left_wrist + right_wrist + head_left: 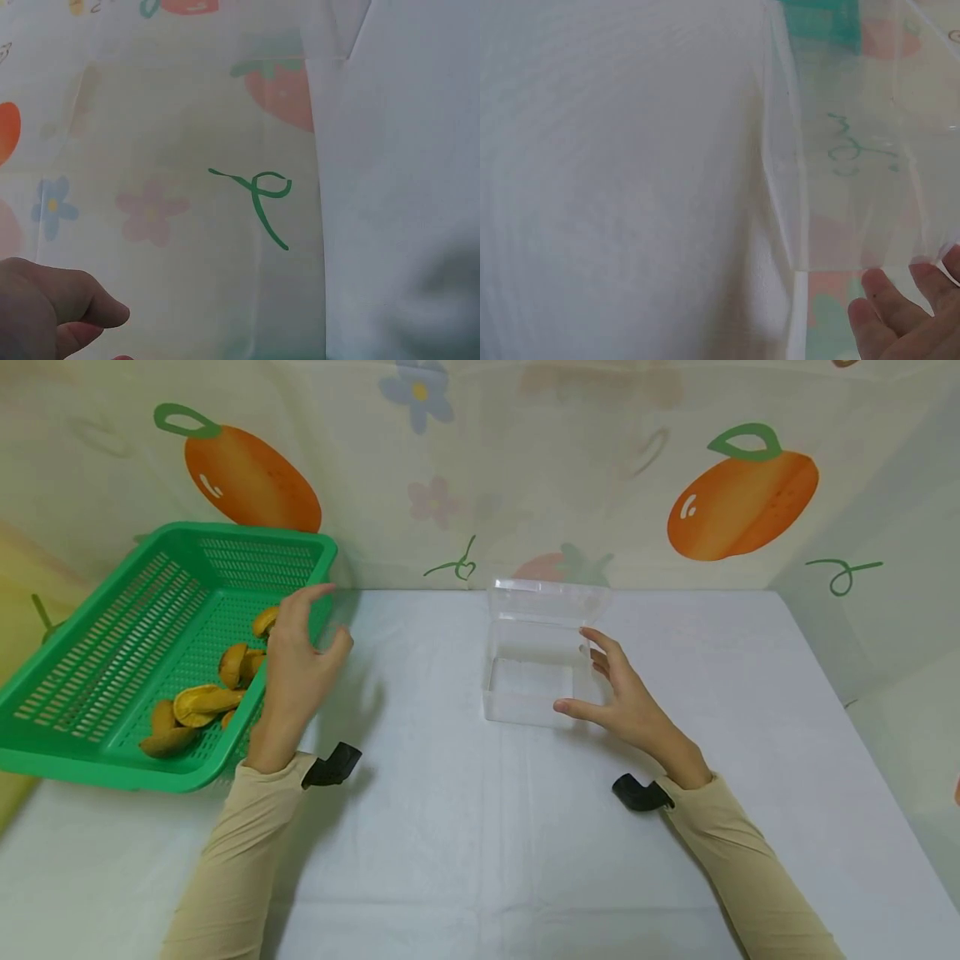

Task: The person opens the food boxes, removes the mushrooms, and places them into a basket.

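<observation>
My left hand [296, 668] is raised at the right side of the green basket [187, 777], thumb and fingers spread apart with nothing between them. Inside the basket lie several yellow-brown, mushroom-like pieces [206, 703], partly hidden by that hand. The left wrist view has only the thumb and part of a finger of the left hand [56, 307]. A clear plastic box [517, 706] stands on the table with its lid [551, 599] raised at the back. Around the box's right end my right hand [626, 702] holds it, thumb at the front and fingers at the back.
A white cloth covers the table [465, 835]. Behind it hangs a fruit-and-flower printed curtain [487, 468], close behind the raised lid. The basket's high rim stands at the left. Black wrist pieces [333, 766] jut inward from both sleeves.
</observation>
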A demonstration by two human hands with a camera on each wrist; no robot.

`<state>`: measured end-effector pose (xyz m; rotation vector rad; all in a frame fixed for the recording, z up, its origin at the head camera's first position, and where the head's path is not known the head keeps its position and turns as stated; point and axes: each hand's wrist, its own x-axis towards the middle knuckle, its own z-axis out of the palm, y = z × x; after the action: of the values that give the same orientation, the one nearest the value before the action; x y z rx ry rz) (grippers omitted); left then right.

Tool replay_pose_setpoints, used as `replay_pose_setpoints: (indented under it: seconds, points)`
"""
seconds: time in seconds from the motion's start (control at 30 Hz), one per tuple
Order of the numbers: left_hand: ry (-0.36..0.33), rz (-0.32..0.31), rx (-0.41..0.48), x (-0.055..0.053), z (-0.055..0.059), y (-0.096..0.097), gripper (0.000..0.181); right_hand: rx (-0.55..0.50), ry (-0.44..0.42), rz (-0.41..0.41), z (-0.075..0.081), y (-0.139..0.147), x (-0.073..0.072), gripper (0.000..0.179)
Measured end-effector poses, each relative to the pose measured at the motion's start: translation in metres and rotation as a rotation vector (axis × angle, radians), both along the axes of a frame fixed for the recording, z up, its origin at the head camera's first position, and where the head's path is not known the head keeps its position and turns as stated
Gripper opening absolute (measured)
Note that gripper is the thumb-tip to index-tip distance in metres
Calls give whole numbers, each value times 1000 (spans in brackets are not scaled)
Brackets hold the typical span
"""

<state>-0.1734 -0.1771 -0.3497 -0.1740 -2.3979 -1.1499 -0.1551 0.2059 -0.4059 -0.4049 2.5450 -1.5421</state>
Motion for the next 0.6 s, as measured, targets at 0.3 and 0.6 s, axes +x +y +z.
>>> replay_pose_setpoints:
  seconds: [0.3, 0.6]
  points:
    - [0, -43, -44, -2, -10, 13, 48, 60, -14, 3, 2, 1, 0, 100]
    - [4, -33, -168, -9, -17, 26, 51, 100, 55, 49, 3, 6, 0, 98]
